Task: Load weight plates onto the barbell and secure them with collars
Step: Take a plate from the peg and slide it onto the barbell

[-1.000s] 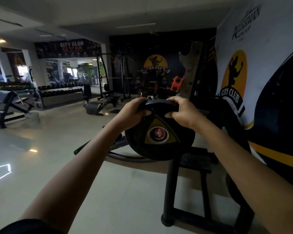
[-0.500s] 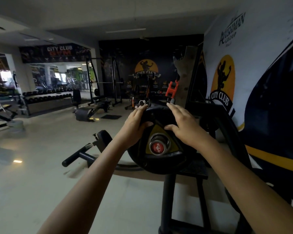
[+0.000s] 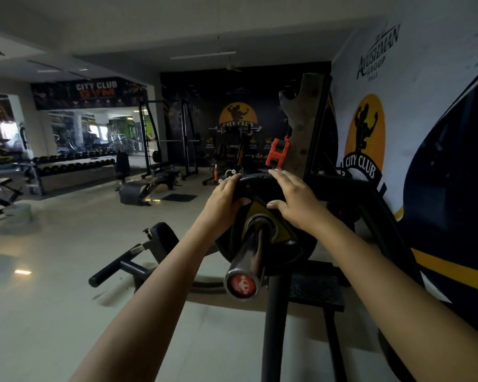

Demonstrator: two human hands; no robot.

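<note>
A black weight plate point(image 3: 290, 252) with a yellow triangle around its hub sits on the chrome barbell sleeve point(image 3: 250, 255), which points toward me and ends in a red cap point(image 3: 243, 284). My left hand point(image 3: 226, 197) grips the plate's upper left rim, thumb on its face. My right hand point(image 3: 294, 199) holds the upper right rim, fingers over the top edge. A red collar point(image 3: 277, 154) hangs on the rack upright just beyond the plate.
The rack's black post point(image 3: 273, 334) and its small platform point(image 3: 315, 293) stand under the sleeve. A branded wall point(image 3: 398, 133) runs close on the right. A low black machine point(image 3: 138, 257) lies on the floor to the left; benches and dumbbell racks point(image 3: 75, 164) stand farther back.
The plate has slid along the sleeve away from me, so a long stretch of chrome sleeve now sticks out in front of it. Both hands stayed on the top rim.
</note>
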